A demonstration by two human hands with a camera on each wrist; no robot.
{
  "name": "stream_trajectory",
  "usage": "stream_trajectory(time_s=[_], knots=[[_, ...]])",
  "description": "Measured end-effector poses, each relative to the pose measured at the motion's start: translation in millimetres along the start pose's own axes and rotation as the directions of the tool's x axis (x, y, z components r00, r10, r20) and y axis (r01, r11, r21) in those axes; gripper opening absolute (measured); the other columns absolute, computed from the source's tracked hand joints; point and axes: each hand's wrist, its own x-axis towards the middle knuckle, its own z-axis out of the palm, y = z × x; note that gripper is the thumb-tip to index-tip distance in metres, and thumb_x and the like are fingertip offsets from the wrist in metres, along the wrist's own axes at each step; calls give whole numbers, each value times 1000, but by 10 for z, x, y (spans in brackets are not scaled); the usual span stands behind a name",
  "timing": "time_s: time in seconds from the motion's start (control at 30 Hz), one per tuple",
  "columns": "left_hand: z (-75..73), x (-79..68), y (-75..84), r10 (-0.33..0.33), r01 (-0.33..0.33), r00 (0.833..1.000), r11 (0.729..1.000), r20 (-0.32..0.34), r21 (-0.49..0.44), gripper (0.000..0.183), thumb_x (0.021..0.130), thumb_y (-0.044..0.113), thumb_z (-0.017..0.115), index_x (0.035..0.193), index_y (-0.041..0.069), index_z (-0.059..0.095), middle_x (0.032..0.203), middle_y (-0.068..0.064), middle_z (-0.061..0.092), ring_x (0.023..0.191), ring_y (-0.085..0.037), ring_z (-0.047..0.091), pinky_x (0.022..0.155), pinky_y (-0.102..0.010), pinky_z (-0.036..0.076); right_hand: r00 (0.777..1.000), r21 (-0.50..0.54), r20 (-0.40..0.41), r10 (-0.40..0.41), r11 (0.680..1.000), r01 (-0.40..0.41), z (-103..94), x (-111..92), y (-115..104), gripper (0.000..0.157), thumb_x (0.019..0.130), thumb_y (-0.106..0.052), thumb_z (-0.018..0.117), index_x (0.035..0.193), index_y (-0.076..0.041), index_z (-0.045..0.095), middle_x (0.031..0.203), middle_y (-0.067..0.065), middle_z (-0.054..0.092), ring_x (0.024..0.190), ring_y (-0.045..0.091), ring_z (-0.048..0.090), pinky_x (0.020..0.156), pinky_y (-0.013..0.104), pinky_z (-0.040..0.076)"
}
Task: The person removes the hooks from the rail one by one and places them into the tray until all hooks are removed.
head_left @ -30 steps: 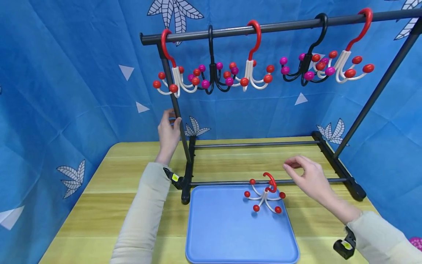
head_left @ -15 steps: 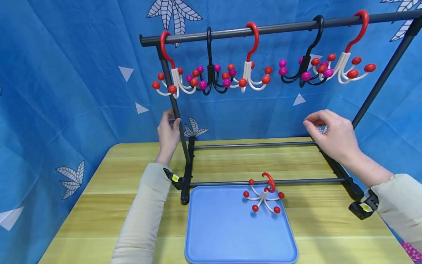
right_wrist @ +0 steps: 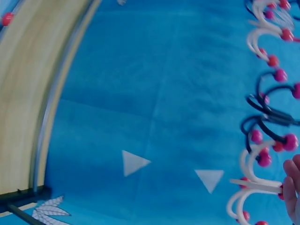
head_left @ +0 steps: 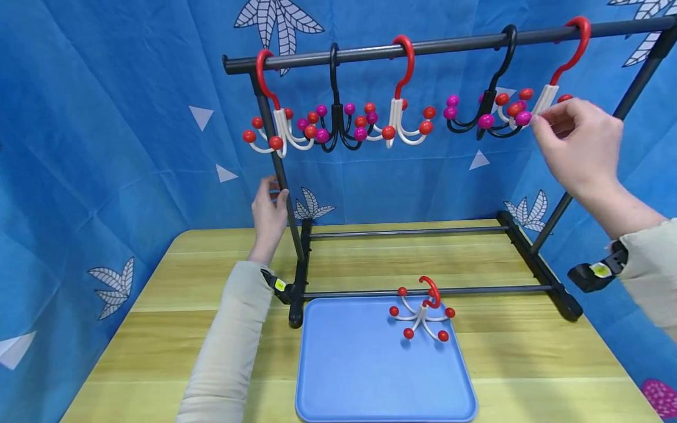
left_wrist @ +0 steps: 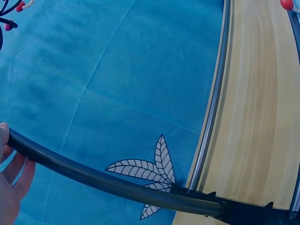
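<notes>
My left hand (head_left: pixel 270 208) grips the left post (left_wrist: pixel 89 171) of a black metal rack, thumb and fingers around it. Raised at the far right, my right hand (head_left: pixel 584 138) has loosely bent fingers right at a white multi-arm hanger (head_left: pixel 545 98) with a red hook and red balls. The hand covers some of that hanger's arms in the head view. In the right wrist view, fingertips (right_wrist: pixel 289 187) show beside the hanger's stem. Close to its left hangs a black hanger (head_left: pixel 486 107) with magenta balls. Another white hanger (head_left: pixel 422 314) lies on a blue tray (head_left: pixel 381 376).
The top bar (head_left: pixel 455 44) also carries a red-hooked white hanger (head_left: pixel 279 120) by the left post, a black hanger (head_left: pixel 337 117) and a middle white hanger (head_left: pixel 396 114). Two lower rods (head_left: pixel 359 294) join the rack's feet on the wooden table (head_left: pixel 158 329). Blue patterned cloth (head_left: pixel 132 117) stands behind.
My right hand has risen from above the table beside the tray up to the rightmost hanger, moving to the right. The left hand stays on the post.
</notes>
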Motion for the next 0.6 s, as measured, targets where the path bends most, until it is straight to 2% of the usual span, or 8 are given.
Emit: stream_trajectory(time_s=[0.1,0.23,0.43,0.6], knots=[[-15,0,2,2,-2,1000,1000,2,-4,30,92,17,52,121,8,48,108,-13,57,97,-26,59,82,-38,50,994,0,-50,102,995,-102,-32,143,-20,44,90,-41,49,116,-8,60,115,11,60,77,-16,37,73,4,35],[-16,4,10,6,-6,1000,1000,0,-1,30,93,17,52,121,7,48,108,-13,57,97,-26,59,82,-38,50,972,48,-77,222,975,-218,-72,305,-35,41,89,-44,48,122,-20,55,125,-3,55,86,-14,41,87,9,39],[-13,17,2,0,0,1000,1000,1,4,31,93,18,52,121,8,48,108,-13,57,97,-26,59,82,-37,50,946,138,-64,317,942,-306,-99,510,-93,42,88,-42,52,126,-28,46,116,-20,49,94,-13,41,95,13,37],[-6,4,-8,-8,8,1000,1000,5,3,31,92,17,52,122,8,47,108,-12,57,97,-27,59,82,-37,50,924,174,-25,383,911,-373,-114,602,-144,46,88,-42,52,131,-28,41,117,-22,44,100,-12,42,98,15,35]])
